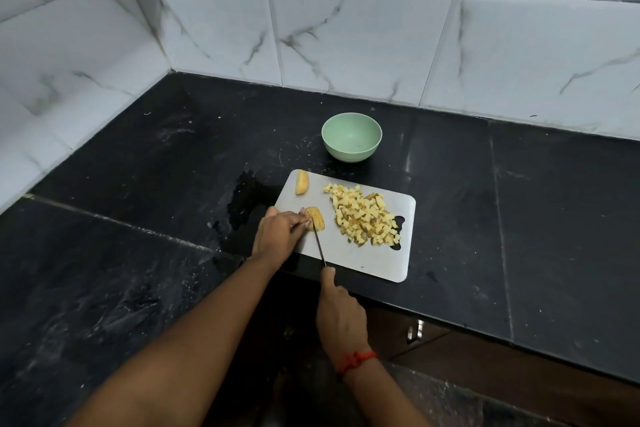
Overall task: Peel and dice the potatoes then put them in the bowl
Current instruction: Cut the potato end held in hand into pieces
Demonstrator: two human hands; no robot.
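A grey cutting board (pixel 367 258) lies on the black counter. On it, my left hand (pixel 278 232) holds a peeled potato piece (pixel 318 218) steady with curled fingertips. My right hand (pixel 341 314) grips a knife (pixel 319 246) by the handle, its blade set against the piece beside my left fingers. A pile of yellow diced potato (pixel 363 215) covers the board's right half. Another peeled potato piece (pixel 302 182) lies at the board's far left corner. A pale green bowl (pixel 351 137) stands beyond the board with nothing in it.
The black stone counter (pixel 519 205) meets white marbled wall tiles at the back and left. A wet patch (pixel 242 205) spreads left of the board. The counter's front edge runs under my right wrist, with a cabinet handle (pixel 415 329) below it.
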